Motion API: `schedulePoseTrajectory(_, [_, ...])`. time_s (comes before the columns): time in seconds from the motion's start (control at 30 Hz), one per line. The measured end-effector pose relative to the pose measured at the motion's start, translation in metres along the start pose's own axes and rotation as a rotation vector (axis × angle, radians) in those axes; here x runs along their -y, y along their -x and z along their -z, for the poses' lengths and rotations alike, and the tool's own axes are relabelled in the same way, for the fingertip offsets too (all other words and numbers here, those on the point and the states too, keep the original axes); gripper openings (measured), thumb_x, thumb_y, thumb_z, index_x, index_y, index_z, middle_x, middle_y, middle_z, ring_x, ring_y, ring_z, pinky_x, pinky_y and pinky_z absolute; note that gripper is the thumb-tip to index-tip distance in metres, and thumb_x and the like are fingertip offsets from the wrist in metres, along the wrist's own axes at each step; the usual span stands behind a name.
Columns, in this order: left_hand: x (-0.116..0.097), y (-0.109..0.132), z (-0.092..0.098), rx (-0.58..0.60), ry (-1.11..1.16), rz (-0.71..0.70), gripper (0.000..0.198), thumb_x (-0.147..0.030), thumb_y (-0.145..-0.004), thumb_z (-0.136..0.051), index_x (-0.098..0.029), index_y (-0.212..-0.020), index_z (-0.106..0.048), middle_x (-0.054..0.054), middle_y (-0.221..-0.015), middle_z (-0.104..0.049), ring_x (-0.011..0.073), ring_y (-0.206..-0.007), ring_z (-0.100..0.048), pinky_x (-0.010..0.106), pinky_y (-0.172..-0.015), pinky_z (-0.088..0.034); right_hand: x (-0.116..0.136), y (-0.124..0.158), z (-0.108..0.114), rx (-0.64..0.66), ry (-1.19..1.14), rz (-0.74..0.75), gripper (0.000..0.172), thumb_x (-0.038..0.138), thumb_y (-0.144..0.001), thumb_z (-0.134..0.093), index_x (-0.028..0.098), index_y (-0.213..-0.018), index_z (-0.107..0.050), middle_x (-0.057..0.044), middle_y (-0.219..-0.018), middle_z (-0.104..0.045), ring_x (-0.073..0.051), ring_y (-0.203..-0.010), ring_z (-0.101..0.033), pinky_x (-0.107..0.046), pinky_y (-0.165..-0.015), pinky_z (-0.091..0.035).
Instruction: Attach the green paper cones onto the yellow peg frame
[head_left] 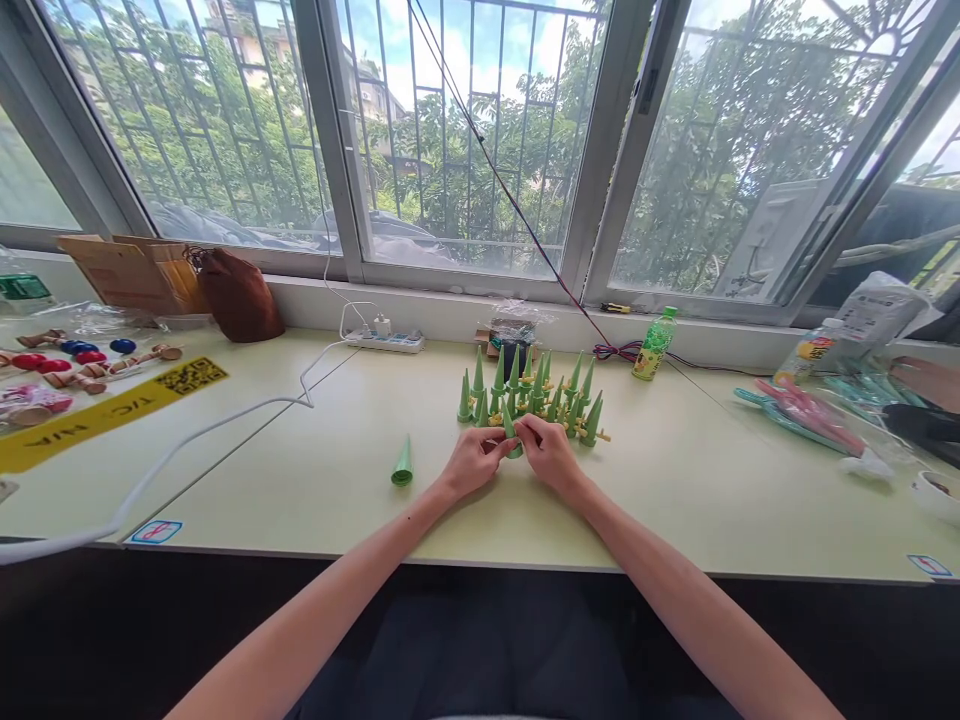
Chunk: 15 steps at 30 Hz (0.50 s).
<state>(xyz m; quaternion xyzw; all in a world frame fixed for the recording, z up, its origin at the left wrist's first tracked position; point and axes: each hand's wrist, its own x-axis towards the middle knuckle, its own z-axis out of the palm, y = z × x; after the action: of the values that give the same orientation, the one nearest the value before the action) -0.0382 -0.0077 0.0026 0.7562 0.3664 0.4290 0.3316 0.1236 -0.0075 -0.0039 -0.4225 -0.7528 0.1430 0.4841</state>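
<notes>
My left hand (474, 462) is closed around the side of a green plastic cone (509, 425), which stands roughly upright with its tip up. On the cone's other side, my right hand (551, 455) has its fingers pinched against it; any small piece between those fingertips is hidden. Just beyond both hands, a cluster of similar green cones (499, 377) stands on the table, several with small yellow pieces (604, 436) sticking out of their sides. One loose cone (403, 466) lies to the left of my left hand, its hollow base facing me.
A white cable (217, 425) crosses the table's left side from a power strip (386, 341). Wooden toys (90, 375) and a brown pouch (236, 298) lie at left. A green bottle (655, 345) stands behind the cones. Plastic packets (810, 415) lie at right.
</notes>
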Motion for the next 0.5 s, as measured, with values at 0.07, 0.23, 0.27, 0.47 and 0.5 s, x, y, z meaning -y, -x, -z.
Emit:
schedulePoseTrajectory(0.07, [-0.0005,-0.0002,0.0003,0.004,0.018,0.009,0.037,-0.042,-0.085,-0.055,-0.016,-0.06,-0.046,-0.003,-0.051,-0.046,0.0061,-0.041,-0.038,0.02,-0.039,-0.029,0.0019,0.0001,0.0,-0.007,-0.018,-0.013,0.038,0.043,-0.095,-0.039,0.02,-0.064,-0.039,0.004,-0.056,-0.035,-0.011,-0.053,-0.027,-0.024,-0.051,-0.026])
schedulePoseTrajectory(0.23, [0.0018,-0.0008,0.0009,0.03,0.18,0.06,0.031,-0.046,-0.087,-0.053,-0.016,-0.079,-0.051,0.0,-0.068,-0.059,0.0056,-0.038,-0.045,0.02,-0.038,-0.037,0.0083,0.0004,0.0013,0.035,-0.061,-0.015,0.032,0.045,-0.091,-0.047,0.02,-0.071,-0.045,0.005,-0.057,-0.04,-0.01,-0.052,-0.032,-0.024,-0.05,-0.027])
schedulePoseTrajectory(0.27, [0.002,-0.001,0.001,0.03,0.208,0.075,0.032,-0.047,-0.087,-0.053,-0.016,-0.08,-0.05,-0.001,-0.067,-0.058,0.0056,-0.037,-0.045,0.02,-0.037,-0.036,0.0092,0.0004,0.0016,0.037,-0.062,-0.015,0.031,0.045,-0.09,-0.049,0.02,-0.072,-0.045,0.005,-0.057,-0.039,-0.01,-0.051,-0.032,-0.024,-0.05,-0.027])
schedulePoseTrajectory(0.47, [-0.0019,-0.0018,0.0019,0.057,0.281,0.119,0.033,-0.049,-0.085,-0.053,-0.016,-0.081,-0.049,-0.006,-0.052,-0.049,0.0058,-0.034,-0.041,0.019,-0.034,-0.03,0.0103,0.0014,0.0007,0.001,-0.059,-0.007,0.027,0.043,-0.088,-0.052,0.021,-0.076,-0.045,0.006,-0.057,-0.036,-0.01,-0.05,-0.031,-0.023,-0.049,-0.027])
schedulePoseTrajectory(0.5, [-0.0025,-0.0017,0.002,0.068,0.29,0.123,0.033,-0.049,-0.085,-0.053,-0.017,-0.08,-0.049,-0.006,-0.051,-0.048,0.0056,-0.034,-0.04,0.019,-0.034,-0.03,0.01,0.0018,0.0001,-0.001,-0.052,0.004,0.027,0.043,-0.088,-0.051,0.021,-0.075,-0.044,0.006,-0.057,-0.037,-0.01,-0.05,-0.031,-0.023,-0.049,-0.028])
